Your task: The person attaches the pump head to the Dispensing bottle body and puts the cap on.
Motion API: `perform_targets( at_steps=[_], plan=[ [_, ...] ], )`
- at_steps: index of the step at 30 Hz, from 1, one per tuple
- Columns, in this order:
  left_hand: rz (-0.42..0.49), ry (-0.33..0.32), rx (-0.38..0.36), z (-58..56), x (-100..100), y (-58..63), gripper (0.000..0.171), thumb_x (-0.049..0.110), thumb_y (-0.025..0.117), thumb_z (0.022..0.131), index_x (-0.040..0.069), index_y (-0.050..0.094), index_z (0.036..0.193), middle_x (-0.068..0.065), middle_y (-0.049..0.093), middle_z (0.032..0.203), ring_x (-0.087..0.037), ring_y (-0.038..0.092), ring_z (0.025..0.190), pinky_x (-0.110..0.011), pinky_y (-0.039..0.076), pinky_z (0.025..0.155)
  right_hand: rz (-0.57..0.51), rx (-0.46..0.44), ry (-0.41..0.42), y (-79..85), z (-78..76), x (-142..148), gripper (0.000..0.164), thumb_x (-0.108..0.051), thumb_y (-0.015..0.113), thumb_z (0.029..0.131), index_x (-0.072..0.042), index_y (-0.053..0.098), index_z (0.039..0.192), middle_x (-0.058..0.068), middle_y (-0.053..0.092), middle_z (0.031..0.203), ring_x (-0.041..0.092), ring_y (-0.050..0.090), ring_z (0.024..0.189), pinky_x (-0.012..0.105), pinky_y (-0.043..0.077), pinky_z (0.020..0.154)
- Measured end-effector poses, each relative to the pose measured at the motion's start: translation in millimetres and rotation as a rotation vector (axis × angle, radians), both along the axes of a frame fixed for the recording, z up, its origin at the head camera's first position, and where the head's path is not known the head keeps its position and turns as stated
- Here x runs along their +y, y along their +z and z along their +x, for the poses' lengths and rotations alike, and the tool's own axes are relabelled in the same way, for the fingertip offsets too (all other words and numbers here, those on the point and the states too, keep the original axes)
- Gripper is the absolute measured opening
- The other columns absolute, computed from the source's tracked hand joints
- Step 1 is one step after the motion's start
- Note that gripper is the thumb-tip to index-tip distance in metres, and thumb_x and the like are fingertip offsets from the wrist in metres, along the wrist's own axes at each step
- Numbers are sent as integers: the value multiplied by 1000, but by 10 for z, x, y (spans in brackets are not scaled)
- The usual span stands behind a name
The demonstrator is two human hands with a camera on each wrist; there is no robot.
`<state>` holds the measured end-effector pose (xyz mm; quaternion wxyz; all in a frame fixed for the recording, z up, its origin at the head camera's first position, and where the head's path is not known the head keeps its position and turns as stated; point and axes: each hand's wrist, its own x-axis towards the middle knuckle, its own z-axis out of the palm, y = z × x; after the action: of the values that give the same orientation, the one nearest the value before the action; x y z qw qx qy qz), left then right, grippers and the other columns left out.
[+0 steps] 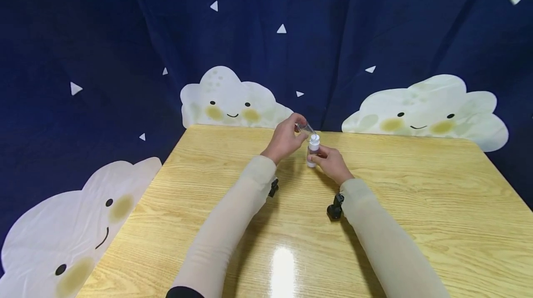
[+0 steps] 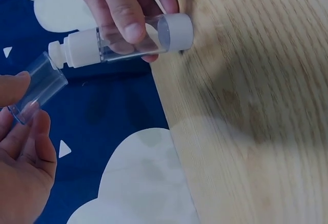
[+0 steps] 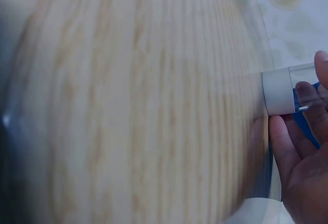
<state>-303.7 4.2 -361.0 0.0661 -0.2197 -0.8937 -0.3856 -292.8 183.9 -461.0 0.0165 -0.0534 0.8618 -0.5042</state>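
A clear pump bottle [image 1: 313,145] with a white pump top and white base stands upright near the table's far edge. Around its clear body curl the fingers of my right hand [image 1: 331,164]. My left hand [image 1: 287,138] pinches a clear cap [image 1: 307,129] between thumb and fingers, tilted beside the pump top. In the left wrist view the cap's rim [image 2: 56,73] is right at the white nozzle [image 2: 55,55]; whether they touch I cannot tell. The right wrist view shows the bottle's white base [image 3: 279,90] and part of my right hand [image 3: 307,167].
Both hands are above a wooden table [image 1: 416,205]. Behind it hangs a dark blue curtain [image 1: 250,34] printed with clouds and white triangles. A small black wrist camera [image 1: 335,207] sits at the right cuff, another [image 1: 273,187] at the left.
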Motion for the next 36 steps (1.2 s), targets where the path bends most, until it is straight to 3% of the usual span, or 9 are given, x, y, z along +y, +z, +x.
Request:
perform_targets(
  at_steps=[11,19,36],
  plan=[
    [3,-112,3,-72,-3,4,29,13,67,94,12,60,121,-6,66,124,-21,62,108,-31,51,96,0,8,1,4,9,2,43,-24,68,95,-11,62,135,17,66,131,35,60,125,50,48,105],
    [-30,-166,2,-107,87,-42,31,11,66,95,10,62,125,-5,66,126,-20,63,107,-30,52,93,-9,-8,17,-1,-4,18,42,-23,66,96,-10,60,136,16,64,135,35,57,130,51,46,107],
    [-73,-197,-40,-121,128,-174,34,8,64,95,9,61,129,-7,64,131,-21,64,110,-31,53,92,6,10,17,-34,-9,32,39,-21,66,95,-7,63,132,17,66,130,35,59,126,51,47,107]
  ],
)
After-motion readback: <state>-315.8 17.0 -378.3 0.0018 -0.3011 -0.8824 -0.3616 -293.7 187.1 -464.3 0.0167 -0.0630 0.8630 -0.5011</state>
